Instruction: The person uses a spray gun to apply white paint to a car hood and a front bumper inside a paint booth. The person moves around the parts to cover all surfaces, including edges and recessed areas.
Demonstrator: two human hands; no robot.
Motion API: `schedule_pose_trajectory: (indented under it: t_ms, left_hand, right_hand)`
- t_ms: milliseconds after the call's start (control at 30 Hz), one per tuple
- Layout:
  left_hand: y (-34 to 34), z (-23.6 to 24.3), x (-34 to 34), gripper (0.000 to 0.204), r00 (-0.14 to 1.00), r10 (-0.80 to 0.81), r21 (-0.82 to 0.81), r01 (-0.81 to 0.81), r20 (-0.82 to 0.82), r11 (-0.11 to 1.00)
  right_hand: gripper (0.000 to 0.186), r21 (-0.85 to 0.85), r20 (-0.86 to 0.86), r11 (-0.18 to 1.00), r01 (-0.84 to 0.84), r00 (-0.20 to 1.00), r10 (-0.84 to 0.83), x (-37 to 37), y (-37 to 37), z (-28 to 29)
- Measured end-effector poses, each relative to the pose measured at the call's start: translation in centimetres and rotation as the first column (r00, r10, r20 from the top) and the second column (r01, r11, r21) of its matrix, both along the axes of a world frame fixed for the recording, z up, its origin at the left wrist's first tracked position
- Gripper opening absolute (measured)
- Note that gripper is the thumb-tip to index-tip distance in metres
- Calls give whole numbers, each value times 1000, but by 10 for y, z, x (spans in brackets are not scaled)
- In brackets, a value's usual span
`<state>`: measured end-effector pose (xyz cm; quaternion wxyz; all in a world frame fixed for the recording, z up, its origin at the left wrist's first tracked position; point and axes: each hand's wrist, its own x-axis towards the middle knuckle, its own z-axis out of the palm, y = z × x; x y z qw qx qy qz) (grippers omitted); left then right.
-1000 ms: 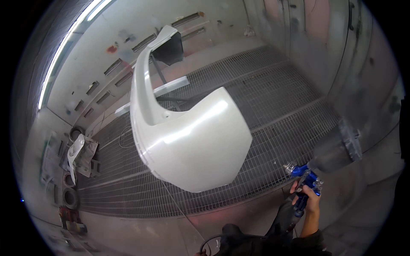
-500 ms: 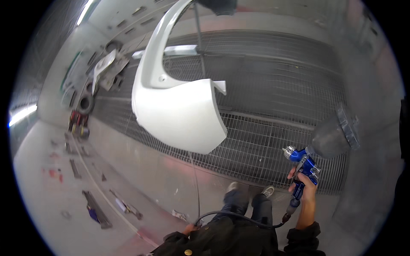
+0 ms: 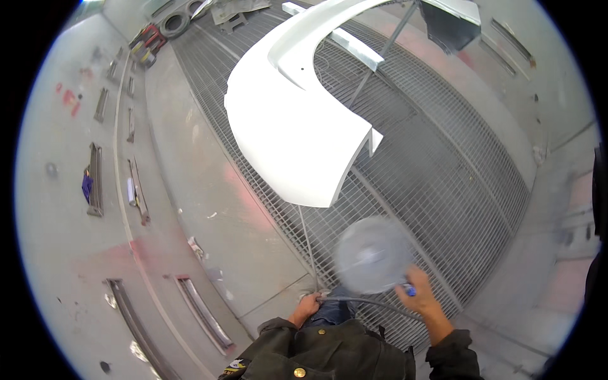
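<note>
A large white curved car body panel (image 3: pixel 288 136) hangs in front of me at the upper middle, above the floor grate. My right hand (image 3: pixel 423 296) is wrapped round a blue spray gun (image 3: pixel 410 290). The gun's round grey cup (image 3: pixel 372 254) faces me, blurred, and hides most of the gun body and nozzle. The cup is apart from the panel's lower edge. My left hand (image 3: pixel 307 307) is closed round a dark air hose (image 3: pixel 367 300) close to my waist. From there the hose runs right, toward my right forearm.
A metal floor grate (image 3: pixel 437 171) spreads beneath the panel. A thin stand pole (image 3: pixel 386 47) and a dark part (image 3: pixel 449 28) are behind it. Tyres (image 3: pixel 174 25) lie at the far left. Metal strips (image 3: pixel 95 180) line the left wall.
My view has turned, so the panel sits higher and further right. My right hand has brought the spray gun leftward, with the cup now toward me. My left hand shows more clearly on the hose.
</note>
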<state>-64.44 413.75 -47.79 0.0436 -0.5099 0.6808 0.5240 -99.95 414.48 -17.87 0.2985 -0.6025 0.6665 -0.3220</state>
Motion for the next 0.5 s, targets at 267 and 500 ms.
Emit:
schedule_pose_trajectory:
  t_ms: [267,500]
  left_hand:
    - [17,51,-110,16,970,175,32,-172,-166,985]
    - [55,68,-176,28,936,321,90,-335,142,938]
  right_hand:
    - [80,154,-270,805,-573,760,592,2,-80,-48]
    - [70,-18,-329,766,-642,728,602,-73,-126,10]
